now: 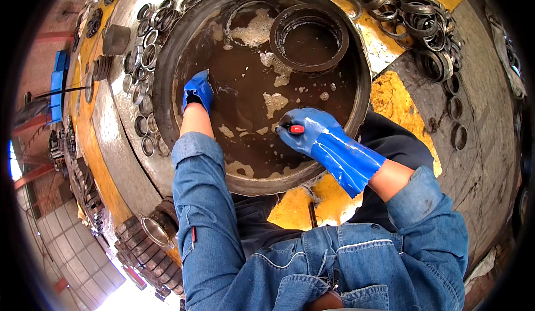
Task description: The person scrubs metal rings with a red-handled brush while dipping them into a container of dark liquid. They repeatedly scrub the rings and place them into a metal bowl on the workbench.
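A wide round black tub (164,108) of murky brown liquid (234,96) stands before me. My left hand (198,88), in a blue rubber glove, reaches into the tub near its left wall. Its fingers are sunk in the liquid, so whatever they touch is hidden. Over the near right part of the tub, my right hand (304,131), gloved in blue too, is closed around a tool with a red handle end (296,129). The tool's working end does not show. Patches of pale foam (275,104) float between and beyond my hands.
A dark ring-shaped vessel (340,46) sits in the tub's far right part. Metal rings (149,55) cluster left of the tub; more rings (418,18) are heaped at far right. Rows of stacked rings (150,258) and a shiny cup-shaped ring (156,232) lie at lower left.
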Tool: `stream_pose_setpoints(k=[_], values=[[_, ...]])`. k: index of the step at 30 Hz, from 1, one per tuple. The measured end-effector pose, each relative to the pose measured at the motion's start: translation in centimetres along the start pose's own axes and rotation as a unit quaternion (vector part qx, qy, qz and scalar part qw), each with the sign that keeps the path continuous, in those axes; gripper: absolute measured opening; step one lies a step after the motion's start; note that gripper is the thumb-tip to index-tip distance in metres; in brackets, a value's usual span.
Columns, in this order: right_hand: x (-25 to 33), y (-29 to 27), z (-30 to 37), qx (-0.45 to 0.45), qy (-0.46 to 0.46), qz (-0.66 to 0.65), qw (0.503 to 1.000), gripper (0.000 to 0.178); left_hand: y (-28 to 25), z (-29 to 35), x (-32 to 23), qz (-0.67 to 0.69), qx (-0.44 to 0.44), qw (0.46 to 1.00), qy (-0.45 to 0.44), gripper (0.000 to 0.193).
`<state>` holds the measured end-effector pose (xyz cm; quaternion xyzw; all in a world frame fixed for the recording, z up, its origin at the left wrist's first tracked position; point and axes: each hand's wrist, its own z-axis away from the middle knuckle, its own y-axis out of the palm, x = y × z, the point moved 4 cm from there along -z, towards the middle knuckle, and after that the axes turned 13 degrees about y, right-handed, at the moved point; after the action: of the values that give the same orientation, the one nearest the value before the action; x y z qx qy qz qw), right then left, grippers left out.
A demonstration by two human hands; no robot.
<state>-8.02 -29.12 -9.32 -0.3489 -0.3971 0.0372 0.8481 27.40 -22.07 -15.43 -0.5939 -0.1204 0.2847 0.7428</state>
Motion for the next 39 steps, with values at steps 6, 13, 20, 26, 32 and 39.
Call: stream_pose_setpoints(k=[6,13,20,26,32,39], values=[[0.0,0.2,0.0,-0.008,0.007,-0.004,1.0,0.027,0.2,-0.2,-0.9,0.107,0.051,0.992,-0.037,0.052],[-0.5,1.0,-0.4,0.013,-0.005,0.001,1.0,0.028,0.0,0.6,-1.4,0.198,0.043,0.975,-0.09,0.051],[-0.9,0.2,-0.2,-0.011,-0.006,0.023,1.0,0.031,-1.1,1.8,-2.7,0.002,0.026,1.0,-0.002,0.036],[-0.2,0.4,-0.8,0.0,0.017,0.063,0.998,0.033,-1.2,4.2,4.2,0.498,-0.115,0.847,-0.143,0.034],[-0.7,-0.2,-1.6,0.006,0.041,0.078,0.996,0.03,-6.7,10.3,0.2,0.389,-0.101,0.911,-0.097,0.043],[0.1,0.2,-2.7,0.007,0.07,0.059,0.996,0.04,-4.8,17.7,-1.7,0.298,-0.051,0.94,-0.156,0.059]])
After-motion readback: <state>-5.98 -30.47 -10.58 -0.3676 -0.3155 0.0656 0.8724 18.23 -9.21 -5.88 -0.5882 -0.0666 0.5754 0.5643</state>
